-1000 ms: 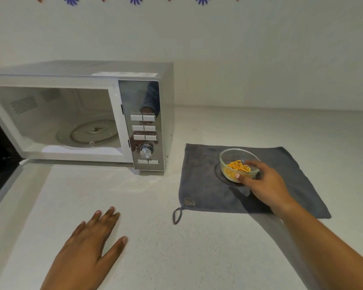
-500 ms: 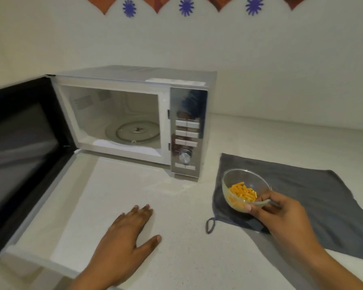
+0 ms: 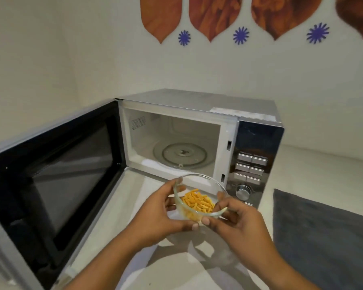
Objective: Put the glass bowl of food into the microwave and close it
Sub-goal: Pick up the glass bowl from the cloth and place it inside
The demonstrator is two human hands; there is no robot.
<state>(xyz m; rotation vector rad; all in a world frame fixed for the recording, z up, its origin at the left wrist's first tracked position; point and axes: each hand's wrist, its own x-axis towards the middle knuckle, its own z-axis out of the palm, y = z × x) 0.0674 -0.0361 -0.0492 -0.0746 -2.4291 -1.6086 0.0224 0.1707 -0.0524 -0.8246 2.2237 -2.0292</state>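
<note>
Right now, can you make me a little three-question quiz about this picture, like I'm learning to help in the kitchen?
1. True or false: the microwave door is shut.
2. How many hands hold the glass bowl? A) none B) one C) two
3. Fill in: the bowl is in front of the microwave, not yet on the ____.

Key: 1. false, it is wide open. 2. C, left hand and right hand. 3. turntable.

Two bare forearms come in from the near edge, no sleeves, no watch, no rings. The left hand (image 3: 166,214) and right hand (image 3: 237,225) show short, pale, unpainted nails.
</note>
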